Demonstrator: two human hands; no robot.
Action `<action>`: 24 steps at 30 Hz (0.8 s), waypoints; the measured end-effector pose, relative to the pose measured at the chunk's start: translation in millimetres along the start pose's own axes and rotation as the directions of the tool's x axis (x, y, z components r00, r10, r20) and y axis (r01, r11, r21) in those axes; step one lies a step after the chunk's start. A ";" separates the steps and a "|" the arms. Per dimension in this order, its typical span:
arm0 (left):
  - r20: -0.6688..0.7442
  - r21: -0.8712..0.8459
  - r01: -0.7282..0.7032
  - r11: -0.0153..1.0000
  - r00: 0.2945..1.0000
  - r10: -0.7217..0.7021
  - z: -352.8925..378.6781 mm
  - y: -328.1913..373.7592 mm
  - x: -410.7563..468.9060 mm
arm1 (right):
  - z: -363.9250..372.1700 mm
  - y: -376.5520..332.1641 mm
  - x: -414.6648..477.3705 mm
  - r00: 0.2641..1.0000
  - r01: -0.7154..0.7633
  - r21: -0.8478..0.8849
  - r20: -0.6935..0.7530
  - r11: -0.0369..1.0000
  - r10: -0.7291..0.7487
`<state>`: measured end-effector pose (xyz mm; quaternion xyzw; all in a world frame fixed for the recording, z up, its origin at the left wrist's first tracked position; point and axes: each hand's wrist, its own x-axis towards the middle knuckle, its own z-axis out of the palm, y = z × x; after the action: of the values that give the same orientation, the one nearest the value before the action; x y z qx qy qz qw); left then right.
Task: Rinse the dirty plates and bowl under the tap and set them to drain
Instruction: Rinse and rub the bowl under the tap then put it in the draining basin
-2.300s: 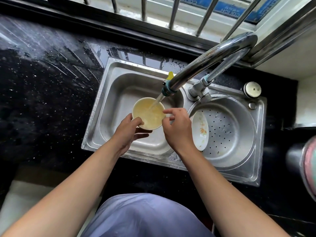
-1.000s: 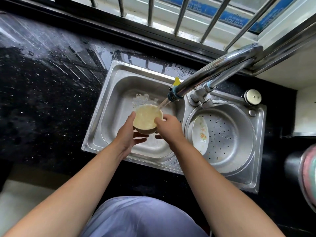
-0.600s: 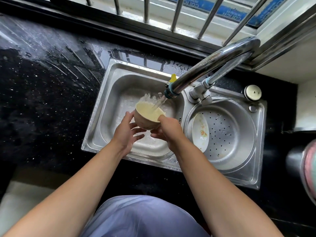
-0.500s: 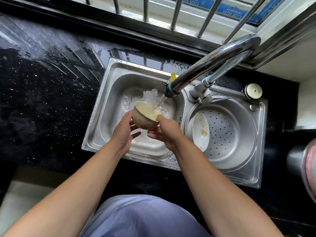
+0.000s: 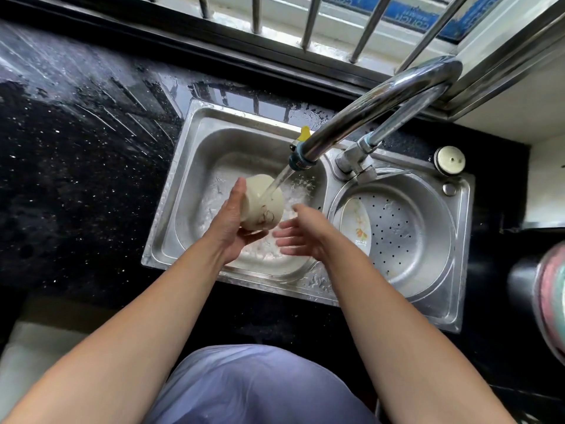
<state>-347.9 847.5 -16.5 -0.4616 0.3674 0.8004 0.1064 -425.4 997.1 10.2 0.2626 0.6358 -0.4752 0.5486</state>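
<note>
- Half a second ago both hands cradled the bowl [image 5: 262,204] mouth-up under the stream; now it is tipped over, its outer wall and foot turned toward the camera, and the soapy fill has gone out into the left basin [image 5: 195,166], where white splash and foam spread across the floor
- left hand [image 5: 230,220] alone grips the bowl, fingers wrapped along its far side and thumb under the base; right hand [image 5: 301,232] has let go and hangs open just beside it, fingers spread, touching nothing
- water from the tap [image 5: 360,117] strikes the bowl's outside near the rim; the bowl sits over the left basin, clear of its floor
- one plate [image 5: 356,220] with a flower print leans on edge against the left wall of the perforated drainer basin [image 5: 428,240]; whether it is fully clean I cannot tell
- dark bench [image 5: 76,154] left of the sink is wet and streaked
- my reading: the dump marks the end of the inside rinse, and the outside is being washed; the bowl looks nearly ready to join the plate in the drainer
- a wet, one-handed hold on a smooth bowl could slip; the free right hand seems placed to retake it
</note>
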 end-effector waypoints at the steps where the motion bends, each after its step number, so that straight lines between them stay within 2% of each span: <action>1: -0.054 -0.040 -0.011 0.999 0.998 0.009 -1.3 0.0 3.6 | -12.2 -4.4 0.5 0.996 0.067 0.072 -0.069 0.995 -0.062; 4: -0.140 -0.070 -0.020 0.997 0.990 0.010 -4.0 -0.2 12.1 | -58.7 -22.6 1.0 0.918 0.281 0.279 -0.359 0.918 -0.171; 6: -0.140 -0.061 0.009 0.998 0.990 -0.017 -4.9 -4.1 12.5 | -90.6 -34.8 0.9 0.824 0.367 0.293 -0.543 0.883 -0.163; 8: -0.125 -0.079 0.012 0.997 0.992 -0.022 -4.9 -7.9 10.8 | -113.2 -45.5 3.5 0.763 0.393 0.269 -0.629 0.879 -0.148; 11: -0.034 -0.116 0.014 0.993 0.999 -0.018 -5.5 -9.4 6.7 | -121.1 -62.8 6.7 0.814 0.407 0.327 -0.554 0.853 -0.176; 13: -0.016 -0.103 -0.001 0.995 1.000 0.000 -5.9 -9.4 4.2 | -116.8 -69.5 9.2 0.830 0.384 0.302 -0.528 0.873 -0.182; 15: -0.062 -0.012 -0.035 0.999 0.997 0.034 -5.3 -10.5 1.8 | -112.5 -68.5 11.0 0.820 0.357 0.203 -0.536 0.912 -0.202; 18: -0.098 0.175 -0.086 0.981 0.990 0.104 -4.8 -14.5 1.3 | -116.9 -57.4 13.6 0.796 0.422 0.143 -0.532 0.895 -0.290; 24: -0.091 0.304 -0.099 0.947 0.987 0.133 9.2 -20.2 -4.5 | -144.1 -32.8 7.1 0.771 0.433 -0.031 -0.504 0.901 -0.388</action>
<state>-341.2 868.9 -19.9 -0.4613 0.5161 0.7137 0.1071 -519.9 1110.9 6.1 0.2545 0.7760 -0.5266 0.2363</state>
